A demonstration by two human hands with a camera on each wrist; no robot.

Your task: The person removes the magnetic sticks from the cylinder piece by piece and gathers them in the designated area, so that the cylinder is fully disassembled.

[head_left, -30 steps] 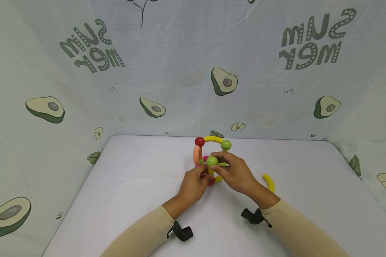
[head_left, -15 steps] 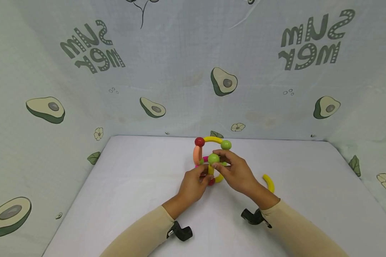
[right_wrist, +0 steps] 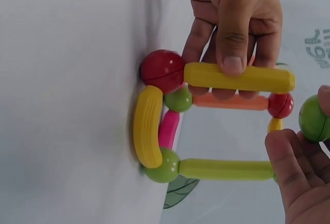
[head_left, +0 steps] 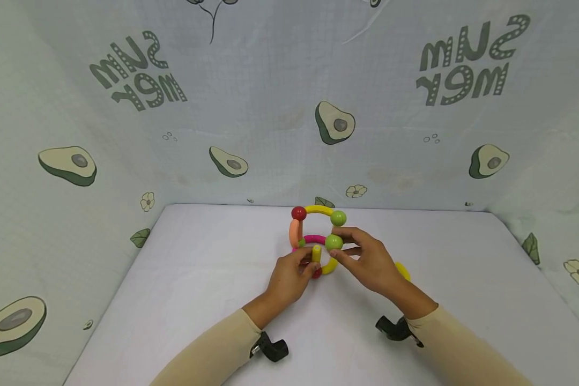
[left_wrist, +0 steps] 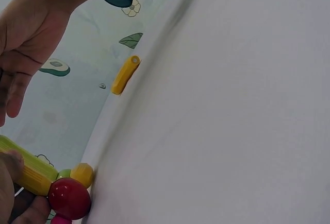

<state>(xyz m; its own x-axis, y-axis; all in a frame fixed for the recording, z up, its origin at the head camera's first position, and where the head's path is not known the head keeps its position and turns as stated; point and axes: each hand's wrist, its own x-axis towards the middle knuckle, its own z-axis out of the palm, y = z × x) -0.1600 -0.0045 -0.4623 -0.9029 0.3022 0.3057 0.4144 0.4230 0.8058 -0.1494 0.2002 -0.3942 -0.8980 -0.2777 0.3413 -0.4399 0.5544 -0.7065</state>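
Note:
My left hand (head_left: 289, 276) pinches a straight yellow rod (right_wrist: 237, 77), thumb on one side and fingers on the other. The rod stands upright from a red ball (right_wrist: 162, 71), its top end bare. A green ball (head_left: 334, 242) is pinched between the thumb and fingers of my right hand (head_left: 366, 260), to the right of the rod's top and apart from it. Behind stands a frame of balls and rods, with an orange rod (right_wrist: 232, 101), a light green rod (right_wrist: 227, 169), a curved yellow rod (right_wrist: 148, 126) and a pink rod (head_left: 314, 239).
A loose curved yellow rod (left_wrist: 125, 74) lies on the white table (head_left: 212, 279), partly behind my right wrist in the head view. The frame's top holds another red ball (head_left: 298, 213) and another green ball (head_left: 338, 218). A printed cloth (head_left: 280, 107) hangs behind the table.
My right hand has lifted the green ball off the top of the yellow rod and moved it to the right. My left hand has stayed in place on the rod.

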